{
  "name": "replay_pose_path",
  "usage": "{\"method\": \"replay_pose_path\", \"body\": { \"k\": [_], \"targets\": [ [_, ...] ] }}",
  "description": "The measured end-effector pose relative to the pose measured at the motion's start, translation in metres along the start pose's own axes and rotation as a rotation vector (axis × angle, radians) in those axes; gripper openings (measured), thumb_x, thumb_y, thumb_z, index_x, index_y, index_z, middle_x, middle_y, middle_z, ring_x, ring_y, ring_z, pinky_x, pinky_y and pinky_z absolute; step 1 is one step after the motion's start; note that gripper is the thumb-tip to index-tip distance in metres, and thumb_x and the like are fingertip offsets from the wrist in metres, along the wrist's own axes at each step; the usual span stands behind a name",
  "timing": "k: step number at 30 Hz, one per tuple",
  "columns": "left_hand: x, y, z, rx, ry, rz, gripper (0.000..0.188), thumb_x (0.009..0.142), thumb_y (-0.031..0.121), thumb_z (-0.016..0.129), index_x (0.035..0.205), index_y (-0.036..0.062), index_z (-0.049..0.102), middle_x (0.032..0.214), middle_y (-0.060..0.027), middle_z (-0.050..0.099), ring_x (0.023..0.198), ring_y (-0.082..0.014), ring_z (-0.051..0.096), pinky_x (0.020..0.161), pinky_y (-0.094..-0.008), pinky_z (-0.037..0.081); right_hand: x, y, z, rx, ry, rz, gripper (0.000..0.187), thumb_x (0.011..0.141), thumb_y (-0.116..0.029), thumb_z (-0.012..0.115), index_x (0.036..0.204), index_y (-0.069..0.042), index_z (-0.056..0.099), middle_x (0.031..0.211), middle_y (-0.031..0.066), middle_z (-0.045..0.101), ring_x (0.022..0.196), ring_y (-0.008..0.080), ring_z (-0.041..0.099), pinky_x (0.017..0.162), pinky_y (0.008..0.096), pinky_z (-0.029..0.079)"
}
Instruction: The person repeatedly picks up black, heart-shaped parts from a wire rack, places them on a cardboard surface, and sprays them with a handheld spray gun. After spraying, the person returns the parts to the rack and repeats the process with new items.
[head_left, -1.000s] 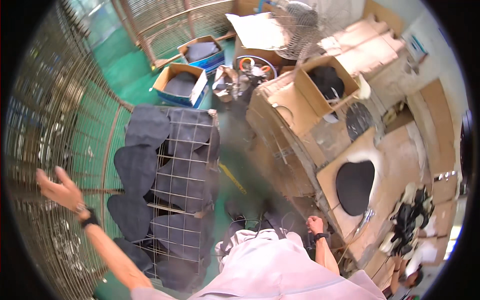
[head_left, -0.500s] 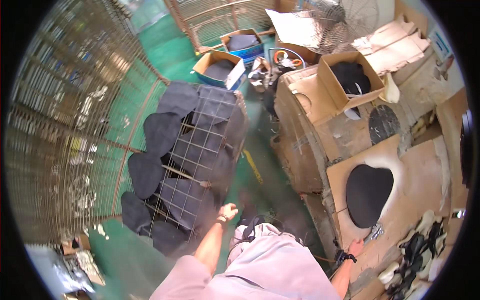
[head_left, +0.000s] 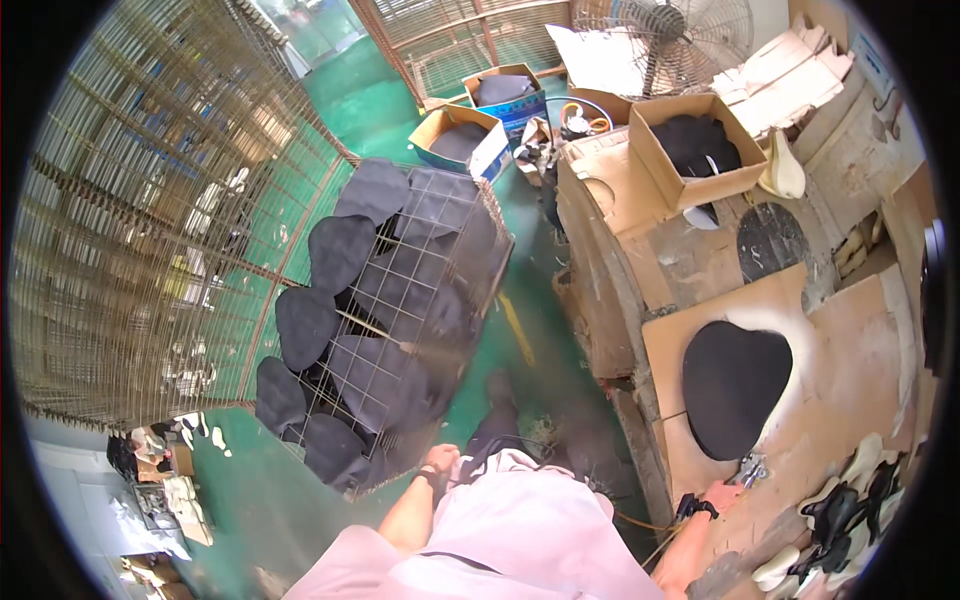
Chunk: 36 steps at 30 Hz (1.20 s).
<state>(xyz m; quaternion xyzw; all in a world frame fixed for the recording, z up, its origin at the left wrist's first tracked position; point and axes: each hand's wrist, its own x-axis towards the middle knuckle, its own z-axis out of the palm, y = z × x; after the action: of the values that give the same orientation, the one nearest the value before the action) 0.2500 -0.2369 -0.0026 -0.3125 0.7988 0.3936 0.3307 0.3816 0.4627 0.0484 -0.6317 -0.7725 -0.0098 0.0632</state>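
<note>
Low on the right, my right hand [head_left: 722, 494] is closed around a small metal spray gun [head_left: 752, 470] at the near edge of a black rounded foam-like pad [head_left: 737, 390]. The pad lies flat on a cardboard sheet [head_left: 664, 362] on the workbench. My left hand [head_left: 440, 459] hangs beside my body with its fingers curled and nothing visible in them. It is nearest to the wire rack [head_left: 408, 300] on the left. Several similar dark pads [head_left: 340, 252] lie on and along that rack, some overlapping its left edge.
An open cardboard box [head_left: 690, 190] of black pieces stands at the bench's far end. Cream and black pieces [head_left: 840, 515] are piled at the near right. Beyond are two blue-sided boxes [head_left: 480, 150] and a large fan [head_left: 690, 40]. Tall wire shelving [head_left: 150, 220] lines the left.
My left hand has drawn down and slightly left, closer to my body. My right hand still holds the spray gun near the pad's near edge. The whole view has shifted a little.
</note>
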Motion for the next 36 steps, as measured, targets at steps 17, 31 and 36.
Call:
{"method": "replay_pose_path", "body": {
  "k": [17,31,36],
  "targets": [
    [0.088,0.128,-0.101,0.006,0.403,0.292,0.033,0.085,0.021,0.068,0.116,0.0087,0.072,0.114,-0.0157,0.072,0.110,-0.0281,0.068,0.098,-0.0386,0.052,0.045,0.031,-0.056,0.133,-0.042,0.135,0.052,0.085,-0.035,0.062,0.109,0.011,0.062,0.101,0.0323,0.068,0.093,0.0455,0.065,0.084,0.0503,0.049],
    [0.214,0.196,-0.135,-0.009,0.839,0.322,0.038,0.081,0.015,0.074,0.117,0.0063,0.064,0.113,-0.0161,0.061,0.111,-0.0346,0.058,0.100,-0.0429,0.046,-0.180,-0.138,-0.176,0.240,-0.509,-0.408,0.040,0.093,-0.027,0.064,0.106,0.011,0.065,0.088,0.0258,0.068,0.076,0.0356,0.064,0.069,0.0458,0.048],
    [0.187,0.163,-0.157,-0.017,0.842,0.185,0.035,0.086,0.018,0.068,0.118,0.0071,0.065,0.117,-0.0147,0.062,0.113,-0.0345,0.057,0.100,-0.0436,0.045,-0.230,-0.262,-0.177,0.510,-0.583,-0.595,0.025,0.091,-0.020,0.066,0.101,0.003,0.063,0.078,0.0166,0.063,0.072,0.0263,0.060,0.067,0.0411,0.048]
  ]
}}
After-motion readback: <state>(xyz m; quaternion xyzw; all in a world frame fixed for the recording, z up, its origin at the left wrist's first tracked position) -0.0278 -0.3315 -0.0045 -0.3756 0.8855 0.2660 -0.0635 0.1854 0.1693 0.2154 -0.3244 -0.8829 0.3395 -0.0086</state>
